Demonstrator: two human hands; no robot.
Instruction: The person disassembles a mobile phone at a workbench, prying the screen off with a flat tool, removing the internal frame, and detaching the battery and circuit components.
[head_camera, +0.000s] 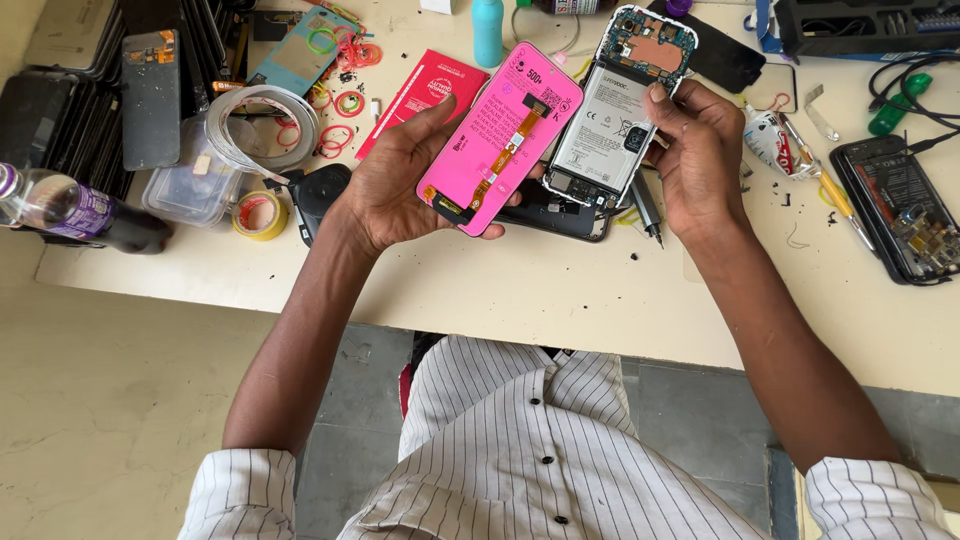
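Left hand (400, 185): palm up, fingers curled under the panel (500, 135), thumb laid along its near edge; clamped on it, held above the bench (560, 290).
Panel: pink-backed screen, back side up, orange flex (508, 140) running down its middle to a connector near the thumb end.
Right hand (700, 150): fingers wrapped behind the phone (620, 110), thumb pressed on the white battery (605, 125); closed on it.
Phone: back cover off, board exposed at the far end beyond the fingertips, tilted, its long edge just beside the panel's.
Gap: the two parts side by side between the thumbs, apparently touching along one edge.
Under the hands: dark phone body (560, 215) flat on the bench; screwdriver (648, 210) just below the right fingers.
Left of left wrist: tape roll (260, 215), rubber bands (335, 100), bottle (70, 210).
Right of right hand: tube (775, 140), second opened phone (900, 210).
Handling advice: grip by the edges only, off the flex; keep the flex free of kinks and tension; keep the thumb light on the battery; line up connector with socket before pressing.
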